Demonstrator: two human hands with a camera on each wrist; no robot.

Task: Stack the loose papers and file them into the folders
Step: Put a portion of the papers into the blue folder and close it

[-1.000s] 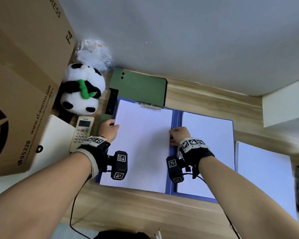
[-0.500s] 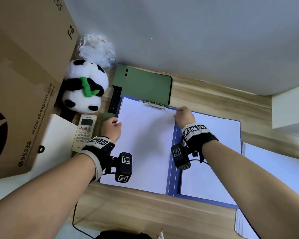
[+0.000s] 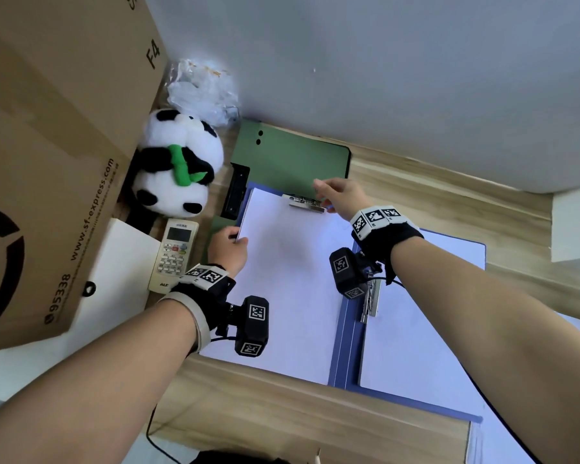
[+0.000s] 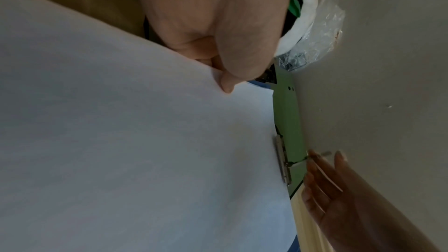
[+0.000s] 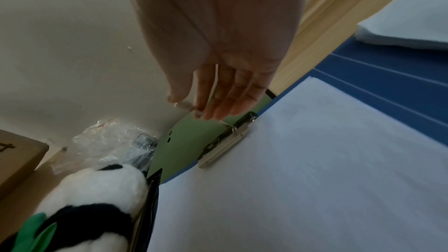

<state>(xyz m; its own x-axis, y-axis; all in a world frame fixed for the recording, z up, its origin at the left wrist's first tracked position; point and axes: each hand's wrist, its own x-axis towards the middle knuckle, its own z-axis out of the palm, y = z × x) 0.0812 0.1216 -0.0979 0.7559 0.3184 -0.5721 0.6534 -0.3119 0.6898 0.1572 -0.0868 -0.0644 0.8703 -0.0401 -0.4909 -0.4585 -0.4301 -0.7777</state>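
Note:
A blue folder (image 3: 345, 346) lies open on the wooden desk. A white paper stack (image 3: 288, 289) fills its left half, its top edge under a metal clip (image 3: 304, 205). More white sheets (image 3: 416, 346) cover the right half. My left hand (image 3: 236, 237) pinches the stack's left edge, thumb on top (image 4: 226, 85). My right hand (image 3: 325, 192) reaches over the clip with straight fingers (image 5: 218, 106) that touch its raised lever. A green folder (image 3: 292, 159) lies closed behind, against the wall. Another loose paper stack (image 3: 503, 440) shows at the lower right.
A large cardboard box (image 3: 47, 162) stands at the left, with a panda plush (image 3: 178, 169) and a remote control (image 3: 173, 254) beside it. A crumpled plastic bag (image 3: 201, 88) sits in the corner. The wall runs close behind the folders. A white block (image 3: 576, 226) stands at the right.
My right hand left the stack's right edge and travelled up along it to the clip at the top. My left hand kept its hold on the left edge.

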